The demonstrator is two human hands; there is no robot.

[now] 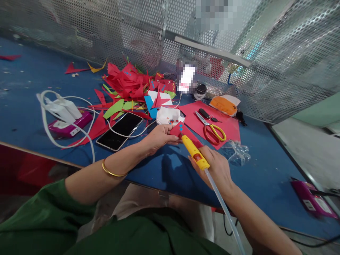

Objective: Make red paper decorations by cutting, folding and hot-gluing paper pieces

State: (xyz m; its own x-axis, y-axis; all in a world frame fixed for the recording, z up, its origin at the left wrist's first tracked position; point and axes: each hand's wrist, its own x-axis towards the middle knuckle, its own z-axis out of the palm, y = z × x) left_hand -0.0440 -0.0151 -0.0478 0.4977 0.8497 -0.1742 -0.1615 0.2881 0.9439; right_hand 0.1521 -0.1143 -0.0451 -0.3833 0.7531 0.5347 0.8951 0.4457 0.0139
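Note:
A red paper piece (192, 135) with small blue diamonds on it is pinched at its left end by my left hand (160, 137). My right hand (215, 165) is wrapped round a yellow glue gun (196, 152), whose tip touches or nearly touches the red piece beside the blue diamonds. A clear glue stick (221, 202) trails from the gun's rear toward my right forearm. Just behind my left fingers sits a white piece (169, 116) bearing small red and blue bits.
Red and green paper scraps (127, 83) are heaped behind a black phone (120, 131). Scissors (211, 129) and a key lie on a red sheet (230, 127) at the right. White cables and a purple power strip (70, 124) occupy the left. Crumpled plastic (236, 153) lies right of my right hand.

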